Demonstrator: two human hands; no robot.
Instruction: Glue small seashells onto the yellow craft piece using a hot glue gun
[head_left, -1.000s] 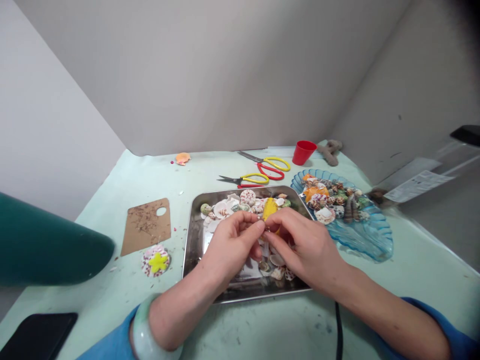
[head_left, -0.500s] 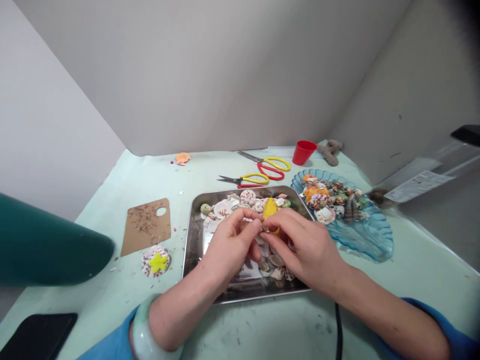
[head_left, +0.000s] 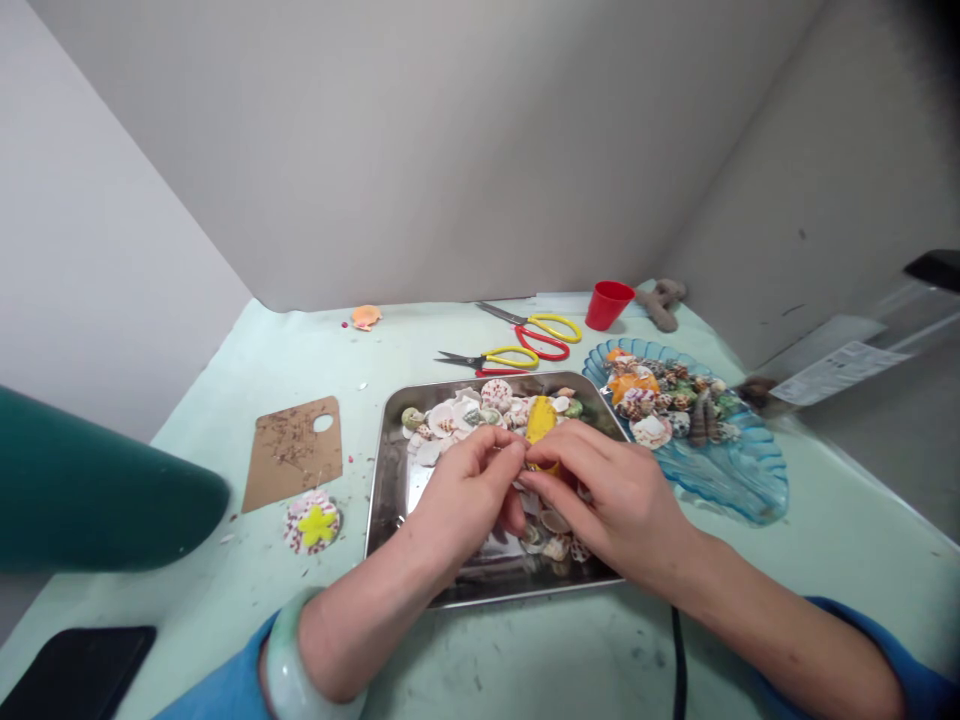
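Note:
Over the metal tray (head_left: 517, 592) my left hand (head_left: 469, 490) and my right hand (head_left: 607, 490) meet, fingertips pinched together. Whatever lies between the fingertips is very small and mostly hidden, so I cannot make out its kind. White and speckled seashells (head_left: 442, 418) fill the back of the tray, and more shells (head_left: 556, 545) lie below my right fingers. Just behind my fingertips is a yellow object (head_left: 541, 418), partly covered by my right hand. A pale green bangle (head_left: 289, 650) circles my left wrist.
Two pairs of scissors (head_left: 510, 358) (head_left: 555, 328) lie behind the tray, near a red cup (head_left: 609, 306). At right is a blue shell-shaped dish (head_left: 727, 480) with shells. To the left are a brown card (head_left: 270, 470), a shell with a yellow flower (head_left: 315, 524) and a green cylinder (head_left: 97, 490).
My fingertips have closed slightly nearer together, and the small thing between them is now more hidden. Everything else on the table stays where it was.

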